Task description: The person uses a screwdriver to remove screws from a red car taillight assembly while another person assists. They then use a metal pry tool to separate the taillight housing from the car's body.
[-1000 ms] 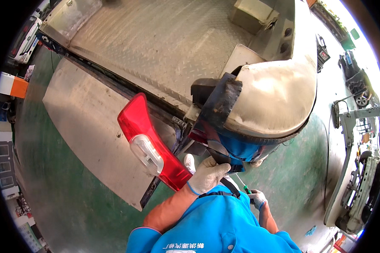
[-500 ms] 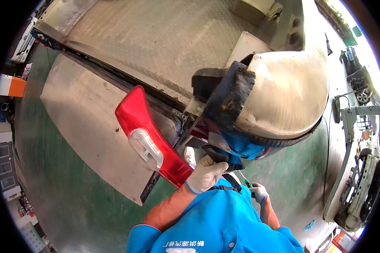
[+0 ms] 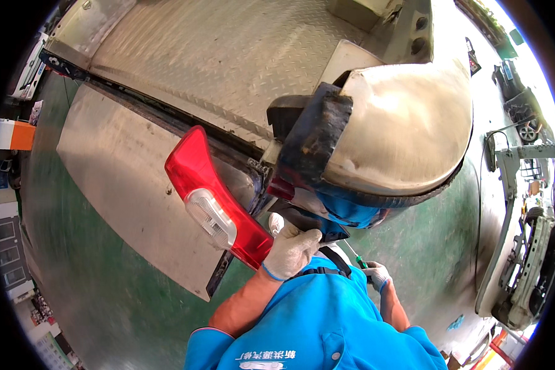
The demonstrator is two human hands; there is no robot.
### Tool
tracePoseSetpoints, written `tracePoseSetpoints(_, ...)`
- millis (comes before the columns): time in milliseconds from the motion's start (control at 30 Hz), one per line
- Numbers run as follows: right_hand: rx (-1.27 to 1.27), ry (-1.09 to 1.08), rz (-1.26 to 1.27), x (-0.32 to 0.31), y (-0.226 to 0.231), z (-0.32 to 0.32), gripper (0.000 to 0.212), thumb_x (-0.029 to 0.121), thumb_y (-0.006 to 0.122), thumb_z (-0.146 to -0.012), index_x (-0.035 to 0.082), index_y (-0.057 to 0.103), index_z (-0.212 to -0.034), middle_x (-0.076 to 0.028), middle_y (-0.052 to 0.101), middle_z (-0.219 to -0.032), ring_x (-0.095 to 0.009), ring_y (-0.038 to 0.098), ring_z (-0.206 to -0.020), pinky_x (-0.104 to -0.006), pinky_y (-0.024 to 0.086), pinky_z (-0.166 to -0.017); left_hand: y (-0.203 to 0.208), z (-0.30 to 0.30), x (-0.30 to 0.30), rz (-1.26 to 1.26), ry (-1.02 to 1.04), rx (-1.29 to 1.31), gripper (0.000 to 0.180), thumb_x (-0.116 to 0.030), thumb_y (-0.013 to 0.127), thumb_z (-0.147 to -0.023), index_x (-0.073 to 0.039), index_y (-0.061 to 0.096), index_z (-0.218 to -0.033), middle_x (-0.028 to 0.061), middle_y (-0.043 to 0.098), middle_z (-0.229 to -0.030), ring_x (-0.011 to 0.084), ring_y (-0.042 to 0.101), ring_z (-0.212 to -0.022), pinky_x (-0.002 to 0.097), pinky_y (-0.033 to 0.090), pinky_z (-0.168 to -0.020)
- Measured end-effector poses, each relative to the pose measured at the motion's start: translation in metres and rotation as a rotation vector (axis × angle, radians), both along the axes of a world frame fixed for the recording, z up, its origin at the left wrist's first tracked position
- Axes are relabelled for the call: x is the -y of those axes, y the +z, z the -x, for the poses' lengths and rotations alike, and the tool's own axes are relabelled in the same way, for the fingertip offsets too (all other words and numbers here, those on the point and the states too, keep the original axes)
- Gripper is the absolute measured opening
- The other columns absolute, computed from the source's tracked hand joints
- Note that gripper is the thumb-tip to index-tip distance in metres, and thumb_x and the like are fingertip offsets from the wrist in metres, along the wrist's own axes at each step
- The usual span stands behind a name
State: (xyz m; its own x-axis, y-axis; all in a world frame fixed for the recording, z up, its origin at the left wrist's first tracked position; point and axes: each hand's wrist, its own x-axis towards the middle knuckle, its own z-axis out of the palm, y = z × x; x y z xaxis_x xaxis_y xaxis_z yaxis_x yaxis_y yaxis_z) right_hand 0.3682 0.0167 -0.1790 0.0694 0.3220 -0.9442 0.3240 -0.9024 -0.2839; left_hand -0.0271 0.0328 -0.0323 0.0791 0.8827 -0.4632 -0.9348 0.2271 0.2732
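My left hand (image 3: pixel 293 251), in a pale work glove, is closed on the edge of a dark, glossy piece of trim (image 3: pixel 305 220) below the truck's bare-metal rear corner (image 3: pixel 401 132). Gripped in my gloved right hand (image 3: pixel 377 275) is a screwdriver (image 3: pixel 360 261) with a green handle. Its thin shaft points up and left toward the trim. Just left of my left hand is a red tail light (image 3: pixel 222 203) with a clear lens section, over the lowered tailgate (image 3: pixel 126 179). The tail light's lower end reaches to the glove. What my left fingertips press on underneath is hidden.
The truck's ribbed metal bed (image 3: pixel 222 61) spreads across the far side. A torn dark edge strip (image 3: pixel 317 126) hangs along the rear corner. At right stand a grey metal frame (image 3: pixel 505 203) and car parts (image 3: pixel 530 277). The green floor (image 3: pixel 123 265) runs beneath.
The truck's rear corner has shifted slightly left and up in the picture. Both hands keep their hold, the left one a little further left.
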Motion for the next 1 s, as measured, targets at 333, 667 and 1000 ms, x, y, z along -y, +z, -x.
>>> tracePoseSetpoints(333,0.010,0.035,-0.015,-0.006,0.003,0.010,0.048,0.010,0.082,-0.076,0.000,0.067,-0.121,-0.006,0.069,-0.093,-0.015,0.065,-0.072,-0.0302,0.053,-0.064,0.002,0.005,0.003,0.037,-0.005,0.021,0.014,0.003,0.059,-0.096,-0.005,0.063,-0.107,0.0007,0.062,-0.090,0.0078,0.057,-0.075,0.0208,0.047,-0.065)
tracePoseSetpoints(667,0.020,0.043,0.004,-0.011,0.012,0.018,0.047,0.011,0.083,-0.077,0.000,0.067,-0.120,-0.006,0.069,-0.095,-0.017,0.067,-0.076,-0.0310,0.055,-0.068,0.001,0.001,0.007,0.069,-0.034,0.035,0.012,0.002,0.059,-0.096,-0.005,0.066,-0.104,-0.0007,0.061,-0.085,0.0067,0.054,-0.071,0.0198,0.045,-0.062)
tracePoseSetpoints(1000,0.003,0.030,0.006,-0.009,-0.002,0.012,0.047,0.011,0.083,-0.076,0.002,0.068,-0.119,-0.004,0.069,-0.094,-0.015,0.066,-0.073,-0.0290,0.054,-0.064,0.004,0.004,0.005,0.026,-0.011,0.024,0.009,-0.001,0.061,-0.096,-0.006,0.066,-0.101,-0.0026,0.060,-0.081,0.0051,0.051,-0.067,0.0191,0.040,-0.057)
